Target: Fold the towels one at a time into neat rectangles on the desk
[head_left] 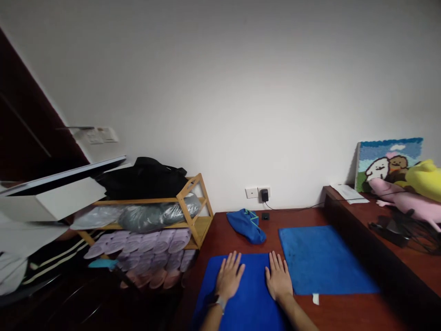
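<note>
Pressing lightly looks to be the step in hand: the blue cloth (253,276) lies flat before me on the red-brown surface (220,239), its near part cut off by the bottom of my view. Reading it as a clock with twelve toward the wall, my left hand (229,278) rests at about ten, palm down, fingers straight and a little spread, thumb held apart. My right hand (279,278) lies at about two, across the cloth's edge, its fingers also straight and slightly parted. Neither hand pinches anything.

To do this well, I'd spread the pressure over whole palms, stroke from the middle toward the edges, and let one hand anchor while the other smooths; pushing both the same way could drag the cloth askew.

Further out at twelve sits a crumpled blue cloth (247,225), with a black plug (264,195) in the wall beyond. Between two and three, a second flat cloth (324,257) lies just beside my right hand; whether they touch, I cannot tell. Lilac slippers (181,239) line a rack around ten.
</note>
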Demonstrator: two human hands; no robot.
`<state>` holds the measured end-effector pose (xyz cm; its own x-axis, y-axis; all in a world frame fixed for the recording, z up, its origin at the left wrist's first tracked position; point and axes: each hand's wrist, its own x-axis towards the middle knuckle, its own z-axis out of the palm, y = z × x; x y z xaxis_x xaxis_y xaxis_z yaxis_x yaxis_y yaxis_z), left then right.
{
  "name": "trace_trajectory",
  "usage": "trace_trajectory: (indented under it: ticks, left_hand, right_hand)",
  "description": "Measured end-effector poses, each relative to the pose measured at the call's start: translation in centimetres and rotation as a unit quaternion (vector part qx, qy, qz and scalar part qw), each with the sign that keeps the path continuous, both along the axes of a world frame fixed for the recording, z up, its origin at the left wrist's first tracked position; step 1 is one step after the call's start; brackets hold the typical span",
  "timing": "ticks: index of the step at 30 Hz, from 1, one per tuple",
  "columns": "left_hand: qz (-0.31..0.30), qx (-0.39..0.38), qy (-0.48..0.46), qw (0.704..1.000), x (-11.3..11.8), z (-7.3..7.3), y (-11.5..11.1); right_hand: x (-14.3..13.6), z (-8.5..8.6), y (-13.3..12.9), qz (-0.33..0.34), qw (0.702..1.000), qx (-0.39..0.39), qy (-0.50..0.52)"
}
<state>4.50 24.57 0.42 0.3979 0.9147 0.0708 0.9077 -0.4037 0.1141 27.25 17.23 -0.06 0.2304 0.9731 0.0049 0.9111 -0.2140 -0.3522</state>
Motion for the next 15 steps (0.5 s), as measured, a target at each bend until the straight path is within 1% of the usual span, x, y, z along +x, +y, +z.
trace_trajectory:
  ticks: [2,4,6,8,10,12,13,15]
  left_hand:
    - [0.054,-0.002,0.021,0.998,-5.3,0.2,0.9]
    - [0.076,-0.010,0.031,0.997,-9.4,0.5,1.3]
    - [0.083,-0.009,0.033,0.996,-11.7,1.0,1.1]
    - [0.092,0.022,0.017,0.995,-12.6,1.6,0.0]
    - [0.097,0.069,-0.017,0.993,-12.8,2.0,-2.3]
    - [0.090,0.090,-0.051,0.991,-13.4,1.5,-5.7]
    - [0.080,0.081,-0.063,0.992,-14.0,0.9,-7.6]
    - [0.048,0.043,-0.074,0.995,-15.6,-0.9,-11.5]
  right_hand:
    - [0.0,-0.4,0.0,-0.003,1.000,0.003,-0.001]
    - [0.0,-0.4,0.0,-0.004,1.000,-0.001,-0.003]
    - [0.0,0.1,0.0,-0.003,1.000,-0.008,-0.006]
    - [-0.1,1.3,-0.1,-0.004,1.000,-0.015,-0.009]
    - [-0.1,2.7,-1.0,-0.004,1.000,-0.004,-0.009]
    - [0.0,3.5,-3.0,0.024,0.999,0.037,0.001]
    - [0.0,3.5,-4.6,0.050,0.997,0.064,0.010]
    - [0.1,2.6,-8.5,0.108,0.988,0.107,0.033]
